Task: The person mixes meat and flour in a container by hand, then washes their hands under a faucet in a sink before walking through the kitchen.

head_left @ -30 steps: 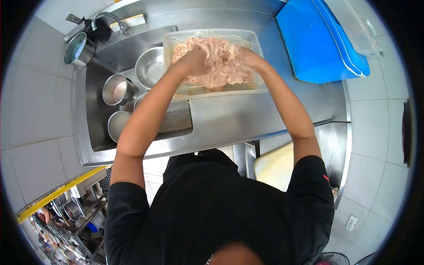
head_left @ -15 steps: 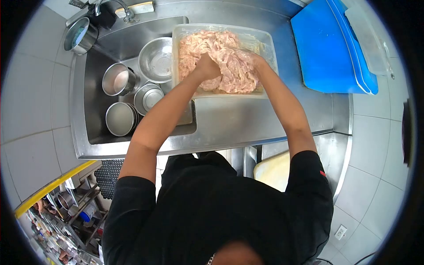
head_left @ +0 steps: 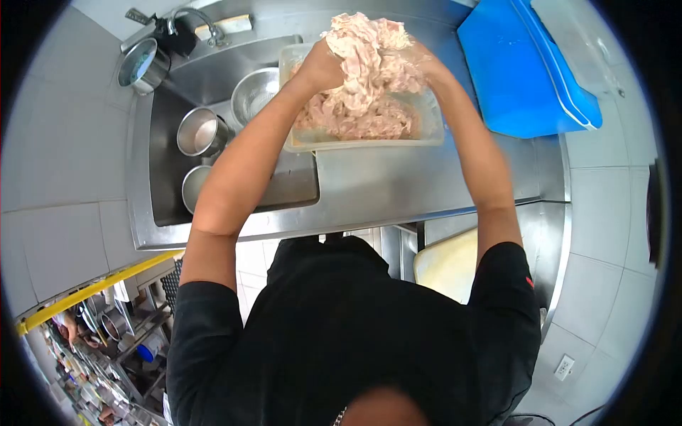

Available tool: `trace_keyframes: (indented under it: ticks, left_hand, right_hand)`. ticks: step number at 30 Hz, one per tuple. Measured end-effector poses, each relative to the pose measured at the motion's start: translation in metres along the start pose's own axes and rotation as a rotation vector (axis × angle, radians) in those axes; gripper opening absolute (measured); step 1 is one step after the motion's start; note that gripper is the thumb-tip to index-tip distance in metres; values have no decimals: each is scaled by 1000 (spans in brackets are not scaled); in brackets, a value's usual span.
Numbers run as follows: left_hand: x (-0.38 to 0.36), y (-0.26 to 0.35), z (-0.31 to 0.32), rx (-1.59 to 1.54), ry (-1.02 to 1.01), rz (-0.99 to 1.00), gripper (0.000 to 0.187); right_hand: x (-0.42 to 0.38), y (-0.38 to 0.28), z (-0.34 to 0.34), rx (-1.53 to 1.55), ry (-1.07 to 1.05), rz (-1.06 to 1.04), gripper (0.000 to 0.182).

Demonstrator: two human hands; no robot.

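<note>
Between my two hands a big clump of raw, pale pink meat (head_left: pixel 366 60) is raised above a clear plastic tub (head_left: pixel 376 143). My left hand (head_left: pixel 323 67) grips the clump from its left side, its fingers mostly hidden behind the meat. On the right side my right hand (head_left: pixel 420 64) holds the same clump, its fingers also buried. Strands hang from the clump down to more meat lying in the tub. The tub rests on the steel counter, its left end over the sink's edge.
Left of the tub, the steel sink (head_left: pixel 163 163) holds a metal bowl (head_left: pixel 249 96) and metal pots (head_left: pixel 202 133). A faucet (head_left: pixel 213 32) and another pot (head_left: pixel 144 67) are behind it. A blue bin (head_left: pixel 526 78) stands at the right. A yellowish board (head_left: pixel 444 266) sits below the counter.
Both hands have risen out of the tub, lifting a large clump of meat that was lying in it. The view has also shifted slightly.
</note>
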State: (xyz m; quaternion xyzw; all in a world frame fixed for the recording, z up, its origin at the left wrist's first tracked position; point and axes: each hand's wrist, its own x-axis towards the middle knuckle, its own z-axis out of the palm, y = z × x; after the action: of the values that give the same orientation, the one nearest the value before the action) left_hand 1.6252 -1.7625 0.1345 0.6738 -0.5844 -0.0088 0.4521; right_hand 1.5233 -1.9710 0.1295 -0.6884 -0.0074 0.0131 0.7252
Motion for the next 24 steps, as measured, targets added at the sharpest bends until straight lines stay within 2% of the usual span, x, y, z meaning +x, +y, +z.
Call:
trace_keyframes:
  ticks: [3,4,5,6,7,9,11,13,14,15,16,18,19,20,21,22,23,24]
  left_hand:
    - [13,-9,10,140,3,71,35]
    - [17,-7,12,245,19,133,35]
    - [19,-6,14,349,36,193,35]
    - [17,-5,16,276,-39,97,35]
    - [10,-5,21,277,-34,102,35]
    - [-4,-15,32,210,-201,-27,31]
    - [-23,-50,50,359,-460,-156,29]
    - [-38,-14,29,175,-555,-510,34]
    - [-48,-15,30,169,-546,-514,34]
    - [-59,-18,30,271,-563,-497,34]
    - [-67,-20,30,375,-578,-478,35]
    - [-77,-16,32,409,-616,-494,35]
    - [-80,-14,33,447,-661,-505,35]
    - [-81,-18,34,466,-784,-516,34]
    - [-85,-25,41,458,-776,-531,34]
    - [-93,-39,54,495,-780,-476,35]
    - [-95,-47,59,537,-784,-421,35]
    - [-95,-56,63,535,-780,-436,35]
  right_hand:
    - [-7,-26,42,-356,381,35,42]
    - [-16,-23,45,-157,368,-62,46]
    - [-25,-36,58,-162,371,-73,46]
    - [-35,-54,76,-305,338,113,45]
    - [-40,-65,85,-447,302,304,44]
    - [-27,36,35,-814,-150,193,50]
    - [-27,102,1,-1236,-164,224,47]
    - [-38,62,12,-1220,-120,300,44]
    - [-40,48,16,-1193,-72,377,42]
    - [-38,49,10,-1197,-82,380,42]
    - [-34,54,-1,-1153,23,382,40]
    - [-19,78,-27,-1108,177,322,38]
    - [-7,91,-30,-1116,161,322,38]
    - [6,102,-32,-951,310,258,37]
    - [20,113,-34,-778,450,198,36]
    - [48,119,-48,-1052,233,455,39]
    - [64,112,-32,-1056,218,449,39]
    - [80,109,-12,-803,202,430,40]
